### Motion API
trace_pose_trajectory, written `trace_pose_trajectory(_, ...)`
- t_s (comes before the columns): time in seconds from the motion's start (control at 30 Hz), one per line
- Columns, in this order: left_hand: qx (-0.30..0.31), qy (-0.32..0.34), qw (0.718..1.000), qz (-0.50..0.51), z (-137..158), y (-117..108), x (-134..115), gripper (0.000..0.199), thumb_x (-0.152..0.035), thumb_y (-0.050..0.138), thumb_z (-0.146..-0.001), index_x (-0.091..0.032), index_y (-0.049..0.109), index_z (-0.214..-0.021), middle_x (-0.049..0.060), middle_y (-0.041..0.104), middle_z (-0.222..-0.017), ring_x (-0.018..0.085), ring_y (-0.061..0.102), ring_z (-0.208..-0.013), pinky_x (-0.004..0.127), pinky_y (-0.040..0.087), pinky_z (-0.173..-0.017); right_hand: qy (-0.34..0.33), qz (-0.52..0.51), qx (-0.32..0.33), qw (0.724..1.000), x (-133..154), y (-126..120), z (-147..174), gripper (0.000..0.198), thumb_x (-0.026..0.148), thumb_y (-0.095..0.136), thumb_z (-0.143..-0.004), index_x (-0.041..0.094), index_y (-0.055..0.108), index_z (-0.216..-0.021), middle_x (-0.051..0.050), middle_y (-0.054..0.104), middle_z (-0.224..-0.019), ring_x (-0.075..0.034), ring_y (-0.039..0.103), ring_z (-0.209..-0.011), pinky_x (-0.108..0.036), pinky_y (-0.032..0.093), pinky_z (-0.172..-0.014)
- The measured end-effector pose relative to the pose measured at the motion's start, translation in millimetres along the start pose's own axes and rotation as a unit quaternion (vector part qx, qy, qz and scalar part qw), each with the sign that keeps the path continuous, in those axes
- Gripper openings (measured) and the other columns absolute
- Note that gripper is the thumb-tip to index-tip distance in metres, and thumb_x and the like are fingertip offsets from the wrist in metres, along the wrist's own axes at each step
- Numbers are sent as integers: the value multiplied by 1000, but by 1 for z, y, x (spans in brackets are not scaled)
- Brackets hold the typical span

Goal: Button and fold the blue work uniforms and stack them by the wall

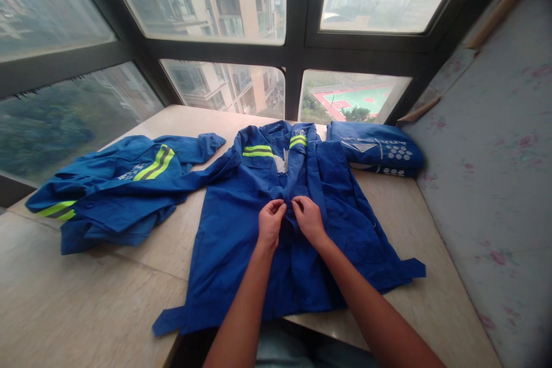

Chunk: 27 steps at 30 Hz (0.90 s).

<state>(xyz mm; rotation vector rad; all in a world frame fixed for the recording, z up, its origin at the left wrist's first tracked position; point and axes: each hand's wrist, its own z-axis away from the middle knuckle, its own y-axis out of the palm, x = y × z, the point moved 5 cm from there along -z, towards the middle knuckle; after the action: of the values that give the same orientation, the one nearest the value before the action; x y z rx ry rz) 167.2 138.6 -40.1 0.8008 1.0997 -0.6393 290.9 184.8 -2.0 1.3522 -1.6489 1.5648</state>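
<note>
A blue work jacket (241, 247) with yellow-green reflective stripes lies spread on the pale stone ledge, collar toward the window. Both hands are at its front opening, about halfway down. My left hand (271, 221) pinches one front edge between thumb and fingers. Close beside it, my right hand (308, 218) pinches the opposite front edge. The fingertips nearly meet, and any button between them is too small to make out. Above the hands the front gapes, showing a whitish patch inside the collar. Strap tabs stick out at both lower corners.
To the left lies a second crumpled blue garment (125, 184) with matching stripes, touching the jacket's sleeve. A folded blue bundle (379, 149) with white print sits at the back right. Windows edge the ledge (86, 293) behind, and a flowered wall (487, 184) bounds it on the right.
</note>
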Motion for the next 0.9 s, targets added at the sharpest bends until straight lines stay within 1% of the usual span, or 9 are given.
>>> trace_pose_trajectory(0.17, 12, 45, 997, -53, 3, 2, -3, 31, -34, 76, -66, -15, 66, -88, 6, 70, -88, 18, 65, -85, 29, 50, -80, 3, -3, -10, 1000, -2, -2, -1, 27, 34, 43, -93, 20, 64, -84, -5, 69, -87, -18, 63, -82, -27, 47, -74)
trace_pose_trajectory(0.33, 53, 74, 984, -150, 10, 9, -8, 24, -27, 70, -71, -18, 66, -93, 8, 70, -93, 20, 66, -85, 31, 50, -81, 42, 147, 97, 983, -11, 5, -7, 23, 30, 43, -94, 19, 63, -89, -5, 70, -90, -17, 64, -82, -25, 46, -71)
trace_pose_trajectory(0.43, 65, 86, 968, -228, 22, 9, -14, 28, -17, 69, -69, -21, 69, -97, 7, 70, -87, 22, 65, -79, 33, 47, -80, 50, 197, 121, 972, -14, 2, -4, 19, 27, 48, -93, 20, 64, -86, -6, 70, -91, -19, 66, -83, -26, 44, -70)
trace_pose_trajectory(0.5, 70, 97, 936, -331, 31, 7, -20, 34, -13, 68, -70, -24, 69, -102, 7, 69, -85, 24, 65, -81, 35, 43, -81, 58, 228, 132, 963, -14, -1, 0, 15, 26, 52, -91, 20, 64, -85, -8, 70, -88, -21, 67, -80, -28, 43, -69)
trace_pose_trajectory(0.63, 80, 147, 799, -578, 40, 12, -45, 26, -19, 58, -82, -25, 67, -105, 10, 69, -91, 27, 65, -88, 34, 42, -80, 54, 330, 142, 932, 0, -8, -2, 13, 24, 52, -91, 19, 64, -92, -12, 69, -92, -24, 67, -84, -31, 43, -72)
trace_pose_trajectory(0.67, 81, 183, 782, -590, 37, 16, -56, 24, -19, 53, -85, -24, 67, -105, 10, 68, -96, 26, 64, -92, 33, 43, -83, 30, 343, 129, 930, 8, -9, -7, 15, 24, 50, -92, 20, 64, -95, -12, 69, -96, -24, 66, -89, -31, 43, -74)
trace_pose_trajectory(0.77, 86, 273, 770, -571, 18, 31, -85, 31, -13, 40, -89, -22, 65, -105, 10, 65, -111, 22, 60, -104, 29, 41, -92, -60, 317, 90, 942, 35, -5, -29, 21, 22, 44, -95, 21, 63, -102, -10, 67, -106, -21, 61, -101, -27, 43, -83)
trace_pose_trajectory(0.83, 89, 259, 766, -581, -6, 36, -91, 32, -11, 38, -89, -22, 64, -104, 9, 65, -113, 20, 60, -104, 27, 41, -92, -71, 315, 114, 940, 42, 5, -45, 22, 21, 43, -96, 22, 62, -107, -9, 66, -110, -19, 59, -106, -26, 42, -86)
trace_pose_trajectory(0.9, 91, 219, 757, -609, -29, 35, -88, 26, -13, 43, -88, -22, 65, -99, 10, 66, -107, 21, 62, -99, 28, 42, -86, -40, 339, 154, 927, 36, 15, -56, 22, 22, 46, -94, 21, 62, -110, -9, 66, -112, -20, 60, -106, -27, 44, -83)
